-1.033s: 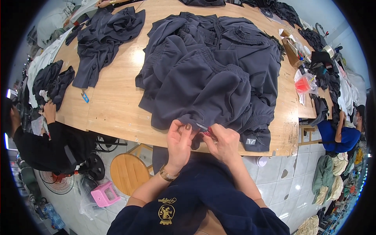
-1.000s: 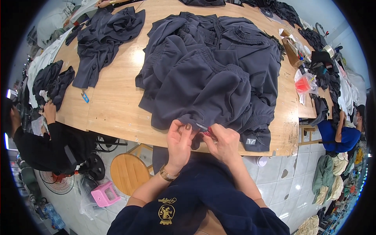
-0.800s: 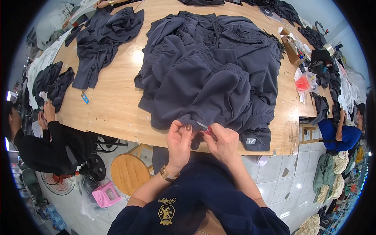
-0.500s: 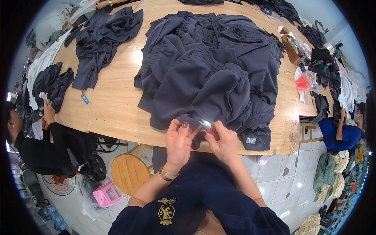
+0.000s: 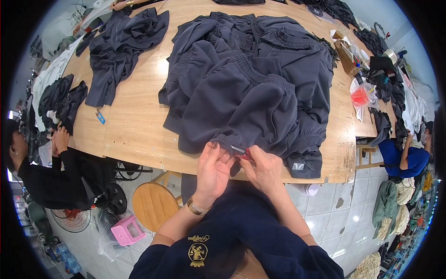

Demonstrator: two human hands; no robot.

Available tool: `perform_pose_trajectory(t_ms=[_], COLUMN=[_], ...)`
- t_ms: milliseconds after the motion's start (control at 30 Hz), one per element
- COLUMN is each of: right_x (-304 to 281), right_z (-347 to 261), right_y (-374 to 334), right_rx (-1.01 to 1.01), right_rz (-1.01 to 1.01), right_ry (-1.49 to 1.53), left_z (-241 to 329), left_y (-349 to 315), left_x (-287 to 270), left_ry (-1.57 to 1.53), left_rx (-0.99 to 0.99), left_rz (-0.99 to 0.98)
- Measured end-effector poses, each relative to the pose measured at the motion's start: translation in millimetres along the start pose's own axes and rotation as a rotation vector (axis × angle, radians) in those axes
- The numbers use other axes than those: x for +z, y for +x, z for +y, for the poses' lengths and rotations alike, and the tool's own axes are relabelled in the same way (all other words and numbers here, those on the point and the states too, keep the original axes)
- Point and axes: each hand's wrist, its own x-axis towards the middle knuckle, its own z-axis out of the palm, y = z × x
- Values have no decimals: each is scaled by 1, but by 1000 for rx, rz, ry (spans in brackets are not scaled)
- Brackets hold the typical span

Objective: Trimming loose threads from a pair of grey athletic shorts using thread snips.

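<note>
A pair of dark grey shorts or trousers (image 5: 223, 102) with a gathered elastic waistband lies on top of a heap of similar garments. At its near edge my left hand (image 5: 213, 169) pinches the fabric, palm turned up and fingers bent. Close beside it, my right hand (image 5: 265, 168) is closed around small red-handled thread snips (image 5: 245, 152). Their silvery blades point left, over the cloth by my left fingertips. Whether the blades touch the fabric I cannot tell.
Light wooden table (image 5: 134, 125) under the heap. Blue thread snips (image 5: 100, 117) and another dark garment (image 5: 114, 56) lie to the left. A cup of red drink (image 5: 360, 97) stands right. Below are a round stool (image 5: 154, 207) and pink stool (image 5: 127, 231). Co-workers sit at both sides.
The snips in my right hand have turned slightly, and their blades now lie flatter toward my left fingers. The left co-worker's hands have shifted; the garment heap stays put.
</note>
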Motion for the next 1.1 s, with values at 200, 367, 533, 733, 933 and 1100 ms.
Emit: perform_pose_trajectory(t_ms=[200, 367, 533, 733, 933, 1100], right_x=[1, 0, -1, 0, 0, 3], right_z=[-1, -2, -2, -3, -4, -2], right_y=[0, 0, 0, -1, 1, 0], right_rx=[-2, 7, 13, 35, 25, 23], right_rz=[19, 29, 25, 21, 38, 38], right_ry=[-19, -4, 17, 52, 82, 87], left_z=[-3, -7, -8, -10, -11, -11], left_y=[-1, -1, -1, 0, -2, -2], left_x=[4, 1, 1, 0, 0, 1], left_ry=[23, 33, 37, 62, 32, 50], left_rx=[4, 39, 67, 112, 96, 103], left_rz=[7, -40, -12, -56, -54, -57])
